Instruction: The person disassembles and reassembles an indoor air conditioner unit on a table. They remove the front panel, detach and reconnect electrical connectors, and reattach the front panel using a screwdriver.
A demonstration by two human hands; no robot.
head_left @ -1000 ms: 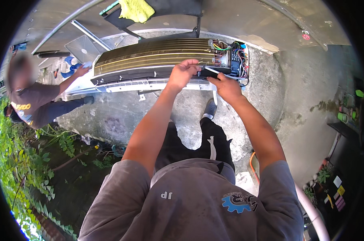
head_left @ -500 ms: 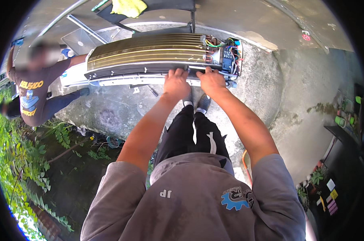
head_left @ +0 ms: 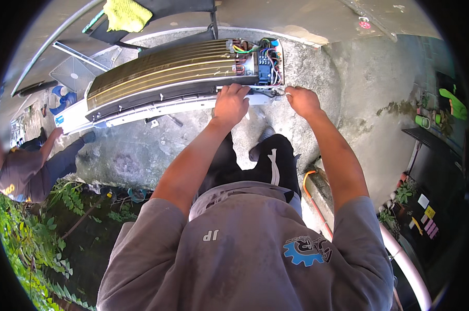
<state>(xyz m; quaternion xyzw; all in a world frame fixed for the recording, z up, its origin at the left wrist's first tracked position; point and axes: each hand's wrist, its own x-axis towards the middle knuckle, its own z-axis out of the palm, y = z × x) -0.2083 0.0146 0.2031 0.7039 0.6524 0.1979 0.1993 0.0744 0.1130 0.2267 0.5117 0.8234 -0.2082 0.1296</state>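
Note:
An indoor air conditioner unit [head_left: 151,85] lies across the ground with its casing off, its gold-coloured fins showing. Wires and a blue circuit part [head_left: 265,70] fill its right end. Along its near side runs a long white casing edge [head_left: 167,111]. My left hand [head_left: 231,105] has its fingers bent over the near edge, left of the wiring. At the near right corner my right hand [head_left: 304,102] is closed in a pinch; what lies between its fingertips is too small to make out.
At the left a co-worker [head_left: 24,168] crouches, a hand by the unit's white end. Behind the unit stands a black stand [head_left: 177,8] with a yellow cloth [head_left: 125,14]. A dark tool [head_left: 175,120] lies on the concrete. Plants [head_left: 32,249] grow at lower left.
My right hand has moved right, from the near edge to the unit's corner, and its fingers have pinched together. My left hand stays on the edge. The co-worker has moved lower and further left.

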